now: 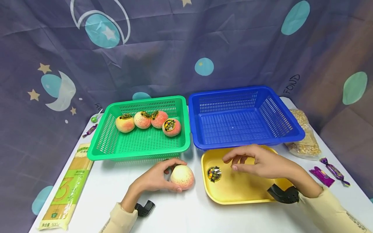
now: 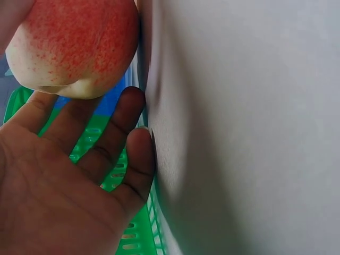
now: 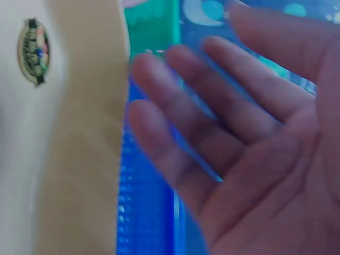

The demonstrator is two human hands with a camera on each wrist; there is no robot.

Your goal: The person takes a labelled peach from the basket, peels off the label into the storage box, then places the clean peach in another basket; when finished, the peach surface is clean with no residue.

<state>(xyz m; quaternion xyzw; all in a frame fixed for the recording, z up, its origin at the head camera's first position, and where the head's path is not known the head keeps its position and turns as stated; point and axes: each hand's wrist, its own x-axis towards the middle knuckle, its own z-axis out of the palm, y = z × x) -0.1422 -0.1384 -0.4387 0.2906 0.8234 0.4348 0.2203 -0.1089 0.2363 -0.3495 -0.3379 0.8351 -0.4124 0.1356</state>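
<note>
Taking the yellow tray (image 1: 239,192) as the landmark, the pasta pack (image 1: 68,187) lay well off to its left, slanting away from the person. The green basket (image 1: 145,142) stood behind the tray and to its left, with four peaches (image 1: 125,124) in it. The left hand (image 1: 157,177) was left of the tray, its thumb and forefinger round a loose peach (image 1: 182,177); in the left wrist view the remaining fingers spread loosely beside the fruit. That peach sat between the left hand and the tray, just short of the tray's left rim and apart from it; whether it bore on the table could not be told. Being nearly round, it offered no clear long axis. A sticker (image 1: 214,174) showed inside the tray by its left wall. The right hand (image 1: 256,161) hung over the tray, fingers apart and bent a little, holding nothing. The left hand was therefore the nearer to the peach. The blue basket (image 1: 230,124) stood directly behind the tray.
</note>
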